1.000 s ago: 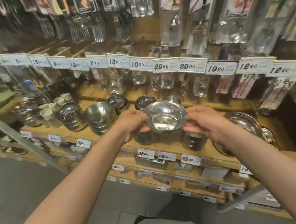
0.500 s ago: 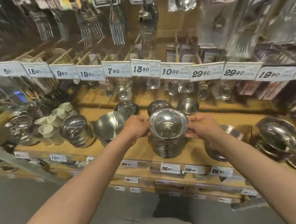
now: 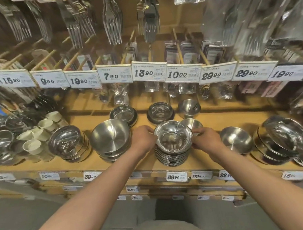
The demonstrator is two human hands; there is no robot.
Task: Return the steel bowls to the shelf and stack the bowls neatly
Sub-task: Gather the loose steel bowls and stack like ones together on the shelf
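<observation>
Top steel bowl [image 3: 173, 137] sits on the stack of matching bowls [image 3: 172, 155] at the front of the wooden shelf [image 3: 210, 118], mouth up, rim looks roughly level and centred over the stack. Whether it is fully nested or a hair above, cannot tell.

Left hand [image 3: 143, 139] pinches the bowl's left rim, fingers curled; right hand [image 3: 205, 139] pinches the right rim, fingertips on the edge. Hands are on opposite sides of the bowl, about equally near it, bowl straight ahead between them. It is round, so no long axis; the line that matters is rim-to-rim across the two grips, running left-right.

Relative to the stack: brushed bowl pile [image 3: 111, 138] just left, behind the left hand; small bowl [image 3: 192, 123] just behind-right, touching or near the top rim; single bowl [image 3: 235, 139] further right; two dark dishes [image 3: 160, 112] behind. Price tag 36.90 [image 3: 176, 176] directly below on the shelf edge.

Judgement: placement about done; next is letting go on both sides evenly so the bowl doesn't tip.
</observation>
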